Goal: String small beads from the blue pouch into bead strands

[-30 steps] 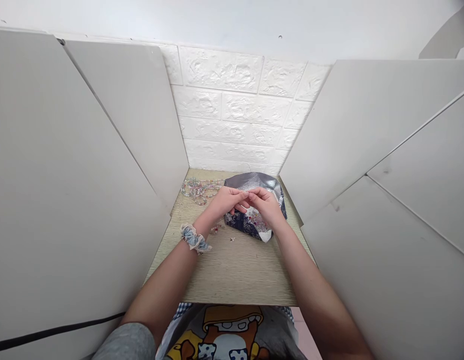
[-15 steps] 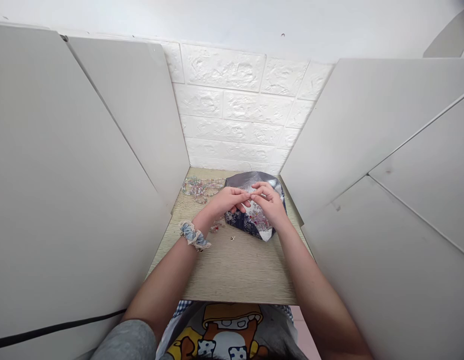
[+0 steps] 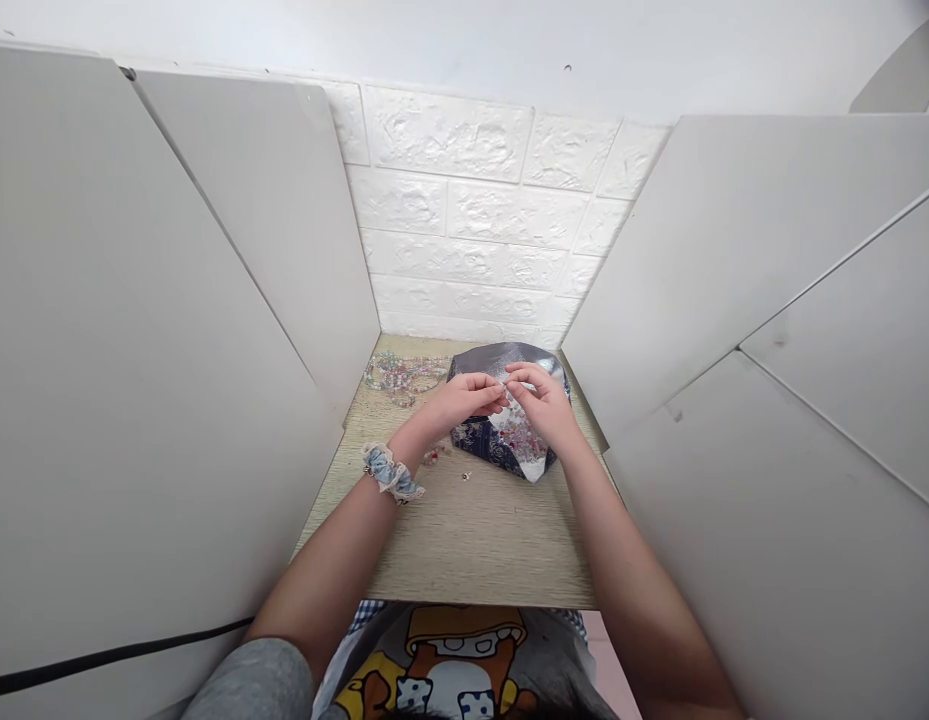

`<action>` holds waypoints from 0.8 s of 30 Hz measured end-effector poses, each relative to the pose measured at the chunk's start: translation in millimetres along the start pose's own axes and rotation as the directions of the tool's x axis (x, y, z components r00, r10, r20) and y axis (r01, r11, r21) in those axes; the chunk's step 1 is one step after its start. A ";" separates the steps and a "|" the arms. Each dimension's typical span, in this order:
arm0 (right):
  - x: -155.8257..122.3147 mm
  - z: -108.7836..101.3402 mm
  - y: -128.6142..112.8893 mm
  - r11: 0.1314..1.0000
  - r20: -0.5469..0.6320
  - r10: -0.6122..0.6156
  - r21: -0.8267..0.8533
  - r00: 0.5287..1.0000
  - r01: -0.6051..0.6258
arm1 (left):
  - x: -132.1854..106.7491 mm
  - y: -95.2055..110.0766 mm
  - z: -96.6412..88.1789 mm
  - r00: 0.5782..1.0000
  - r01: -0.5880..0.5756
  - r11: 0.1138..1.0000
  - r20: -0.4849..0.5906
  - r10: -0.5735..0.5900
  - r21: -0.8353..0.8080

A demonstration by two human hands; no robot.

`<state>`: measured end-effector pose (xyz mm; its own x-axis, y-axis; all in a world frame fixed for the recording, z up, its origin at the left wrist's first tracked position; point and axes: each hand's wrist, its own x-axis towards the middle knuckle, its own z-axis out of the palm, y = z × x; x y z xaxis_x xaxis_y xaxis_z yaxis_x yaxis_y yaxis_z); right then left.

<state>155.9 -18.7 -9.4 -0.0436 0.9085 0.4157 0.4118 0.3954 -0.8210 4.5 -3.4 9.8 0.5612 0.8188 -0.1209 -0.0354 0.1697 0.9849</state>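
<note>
Above an open pouch (image 3: 479, 440), dark blue outside and silvery inside, my two hands meet at the fingertips. My left hand (image 3: 468, 397) is closed in a pinch, and my right hand (image 3: 540, 398) pinches right beside it. Whatever lies between the fingertips is too small to make out. Loose pink, red and clear beads (image 3: 518, 430) lie in the pouch under my right hand. Strings of pastel beads (image 3: 404, 375) rest on the table at the back left. A few red and pale beads (image 3: 434, 455) show beside my left wrist.
A tiny metallic piece (image 3: 466, 476) lies on the wood-grain table (image 3: 479, 550) in front of the pouch. Pale panels (image 3: 284, 200) rise on the left, with more panels (image 3: 734, 250) on the right. A white brick-pattern wall (image 3: 464, 210) closes off the back.
Both hands have shifted very slightly to the right, fingertips still together. The fingers of my left hand have drawn in a little. The pouch and bead strings stay put.
</note>
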 end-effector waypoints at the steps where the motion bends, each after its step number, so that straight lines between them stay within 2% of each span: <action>1: 0.3 -1.9 3.3 0.996 0.003 -0.011 -0.092 1.000 0.011 | 0.0 0.0 -0.1 1.000 -0.003 1.000 -0.005 0.003 0.011; 3: 0.1 -6.0 11.3 0.941 0.048 0.001 -0.338 0.999 0.015 | 0.3 0.0 -0.8 0.999 -0.023 0.999 -0.021 0.024 0.044; 6: -1.8 -10.5 21.3 0.753 0.144 0.119 -0.658 0.982 0.005 | 1.2 -0.4 -2.8 0.994 -0.078 0.990 -0.063 0.086 0.118; 9: -3.3 -11.1 24.0 0.631 0.204 0.177 -0.775 0.963 0.049 | 1.4 0.2 -4.4 0.988 -0.102 0.979 -0.099 0.121 0.177; 13: -3.7 -8.3 24.0 0.595 0.243 0.147 -0.796 0.959 0.111 | -0.8 3.4 -3.8 0.981 -0.117 0.966 -0.124 0.148 0.229; 16: -3.5 -6.4 27.7 0.609 0.242 0.138 -0.786 0.960 0.110 | -2.1 5.4 -2.4 0.979 -0.119 0.956 -0.128 0.158 0.268; 19: -2.3 -4.9 30.0 0.700 0.212 0.125 -0.711 0.969 0.065 | -2.1 5.7 -2.0 0.980 -0.105 0.947 -0.128 0.150 0.303; 21: -0.9 -4.1 27.4 0.827 0.161 0.099 -0.562 0.982 0.009 | -1.7 5.2 -2.1 0.982 -0.098 0.943 -0.125 0.144 0.319; 23: 0.6 -3.5 21.8 0.948 0.093 0.131 -0.303 0.987 -0.097 | -1.5 4.7 -2.2 0.983 -0.097 0.941 -0.118 0.142 0.325; 24: 1.1 -3.2 18.5 0.976 0.071 0.171 -0.147 0.983 -0.159 | -1.5 4.5 -2.2 0.983 -0.097 0.940 -0.116 0.142 0.328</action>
<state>166.4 -10.9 -22.9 -0.0366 0.9700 0.2405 0.5428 0.2214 -0.8101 1.7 -2.6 14.2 0.4508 0.8926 0.0064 0.1838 -0.0998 0.9779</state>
